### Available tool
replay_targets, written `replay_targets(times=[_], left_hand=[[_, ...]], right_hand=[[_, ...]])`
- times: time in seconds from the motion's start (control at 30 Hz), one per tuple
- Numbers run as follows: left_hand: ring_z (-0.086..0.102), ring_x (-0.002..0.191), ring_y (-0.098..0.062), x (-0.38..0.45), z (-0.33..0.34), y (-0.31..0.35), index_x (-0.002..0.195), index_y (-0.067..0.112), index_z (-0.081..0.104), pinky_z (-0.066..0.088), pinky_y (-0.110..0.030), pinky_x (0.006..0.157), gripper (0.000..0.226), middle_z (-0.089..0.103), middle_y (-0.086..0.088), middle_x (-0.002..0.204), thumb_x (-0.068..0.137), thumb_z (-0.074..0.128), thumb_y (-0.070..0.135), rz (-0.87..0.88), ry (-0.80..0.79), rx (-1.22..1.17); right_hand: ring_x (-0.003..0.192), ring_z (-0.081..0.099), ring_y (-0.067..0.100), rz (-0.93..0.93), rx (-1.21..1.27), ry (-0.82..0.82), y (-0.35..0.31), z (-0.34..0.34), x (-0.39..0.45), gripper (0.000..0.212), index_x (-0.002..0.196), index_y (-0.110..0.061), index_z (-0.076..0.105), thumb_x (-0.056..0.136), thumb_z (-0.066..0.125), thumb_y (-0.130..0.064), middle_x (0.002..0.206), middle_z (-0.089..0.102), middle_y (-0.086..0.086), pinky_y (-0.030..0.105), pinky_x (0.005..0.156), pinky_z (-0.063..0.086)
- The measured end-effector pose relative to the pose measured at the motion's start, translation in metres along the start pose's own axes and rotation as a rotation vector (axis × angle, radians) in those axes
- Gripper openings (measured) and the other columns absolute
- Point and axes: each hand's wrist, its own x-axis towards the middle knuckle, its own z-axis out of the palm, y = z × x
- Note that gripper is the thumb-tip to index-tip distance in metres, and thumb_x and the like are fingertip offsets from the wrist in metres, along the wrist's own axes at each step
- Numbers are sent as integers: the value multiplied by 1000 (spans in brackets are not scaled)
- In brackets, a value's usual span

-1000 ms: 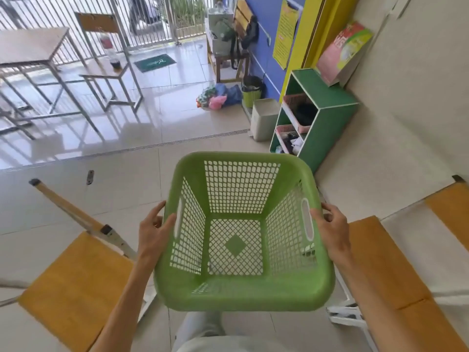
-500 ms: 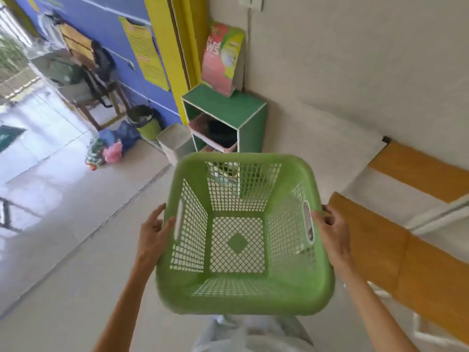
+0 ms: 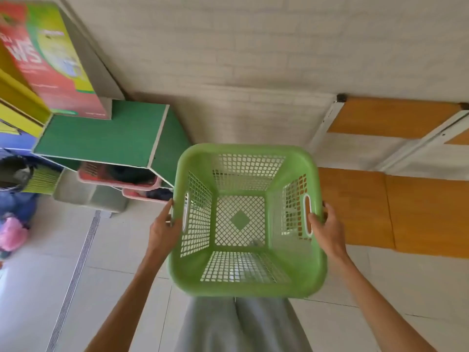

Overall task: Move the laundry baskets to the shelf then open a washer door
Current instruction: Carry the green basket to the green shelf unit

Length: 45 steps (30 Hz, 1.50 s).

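Note:
I hold an empty green laundry basket [image 3: 247,280] in front of my waist, level, with its lattice walls and floor showing. My left hand [image 3: 163,231] grips its left side at the handle slot. My right hand [image 3: 327,226] grips the right handle slot. A green shelf unit [image 3: 101,138] stands against the wall just left of the basket, close to its far left corner. Two pink baskets [image 3: 119,180] with dark clothes sit in the shelf's compartments. No washer is in view.
A red and green detergent box [image 3: 50,64] stands on the shelf top. Orange wooden seats with white frames [image 3: 355,207] lie to the right. A grey bin [image 3: 83,194], a dark bucket [image 3: 15,174] and a pink bundle [image 3: 12,235] sit at the left.
I have turned right and stepped closer to the wall. The green shelf has slid from ahead of the basket to its left side. My grip on the basket is unchanged.

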Motion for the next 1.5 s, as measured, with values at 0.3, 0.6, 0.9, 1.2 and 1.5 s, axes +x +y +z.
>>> replay_targets(times=[0.3,0.6,0.9,1.2,1.5], left_hand=[[65,60,-16,210,115,-60,144,20,43,47,-20,42,59,71,-14,102,90,47,-2,-16,-140,173],[58,51,-12,315,176,-112,143,16,46,45,-12,39,61,66,-5,78,88,45,-9,36,-231,219],[68,96,-24,353,198,-140,143,33,41,57,-41,88,71,70,-1,107,83,57,1,-58,-347,120],[42,137,-30,331,178,-100,151,21,31,39,-51,110,78,44,-10,149,85,72,26,-110,-394,107],[43,136,-33,223,80,96,152,19,27,38,-48,111,80,39,-11,153,86,68,40,119,-633,244]], right_hand=[[70,65,16,286,-349,-225,60,108,190,37,122,-15,55,86,63,-10,88,67,1,27,49,48],[77,66,23,344,-419,-242,102,182,281,25,98,-16,64,83,62,3,91,69,8,30,59,54],[62,61,12,356,-466,-170,124,207,313,21,103,-8,66,87,58,3,87,70,7,19,46,42],[58,58,8,335,-397,-201,87,194,282,46,131,-4,41,92,63,-18,79,59,-2,12,39,43],[125,51,34,464,-161,-26,-64,76,151,57,145,-7,35,98,47,-38,140,51,18,31,88,46]])
